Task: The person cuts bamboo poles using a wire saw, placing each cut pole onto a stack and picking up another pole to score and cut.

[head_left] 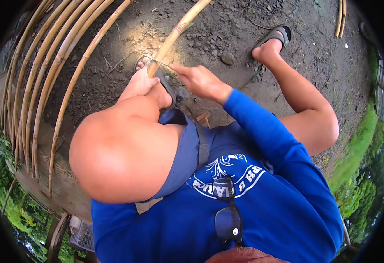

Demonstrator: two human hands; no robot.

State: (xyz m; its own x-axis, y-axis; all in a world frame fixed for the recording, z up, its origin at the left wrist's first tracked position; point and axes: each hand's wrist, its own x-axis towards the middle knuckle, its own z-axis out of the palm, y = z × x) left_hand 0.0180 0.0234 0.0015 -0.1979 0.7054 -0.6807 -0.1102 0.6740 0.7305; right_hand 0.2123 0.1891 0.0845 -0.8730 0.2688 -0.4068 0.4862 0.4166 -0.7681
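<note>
A pale yellow bamboo pole slants down from the top edge to a spot between my legs. My left hand is closed round its lower end, beside my sandalled left foot. From the right, my right hand reaches in with its fingers curled and pressed together. A thin dark strip, like a blade seen edge-on, runs from those fingers across the pole just above my left hand. Its exact kind and its handle are hidden.
Several long bamboo poles lie side by side at the left. Two short pole ends show at the top right. A stone lies on the dark, pebbly soil, near my right sandal. Grass borders the right side.
</note>
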